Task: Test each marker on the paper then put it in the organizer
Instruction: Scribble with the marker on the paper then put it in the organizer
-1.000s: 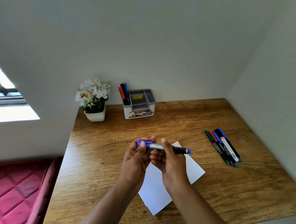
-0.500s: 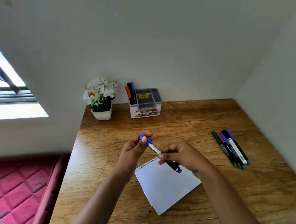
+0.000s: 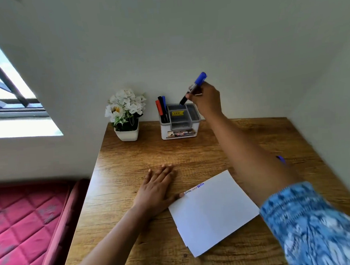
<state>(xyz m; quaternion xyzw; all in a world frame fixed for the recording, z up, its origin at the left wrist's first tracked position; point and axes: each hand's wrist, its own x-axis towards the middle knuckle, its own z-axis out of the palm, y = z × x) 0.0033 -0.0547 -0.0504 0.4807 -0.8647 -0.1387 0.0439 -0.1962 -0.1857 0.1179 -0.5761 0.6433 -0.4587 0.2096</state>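
Note:
My right hand grips a blue-capped marker, cap up and tilted, its lower end just above the back of the white-and-grey organizer at the far edge of the table. Red, black and blue markers stand in the organizer's left compartment. My left hand lies flat on the wood, thumb touching the left corner of the white paper, which carries a short line of writing along its top edge. The loose markers on the right are hidden behind my right arm, except one blue tip.
A white pot of artificial flowers stands left of the organizer. The wooden table sits in a corner, walls behind and to the right. A red mattress lies low on the left, below a window.
Both hands held the blue marker over the paper before. Now my right hand has carried it, capped, back to above the organizer, and my left hand has dropped flat beside the paper.

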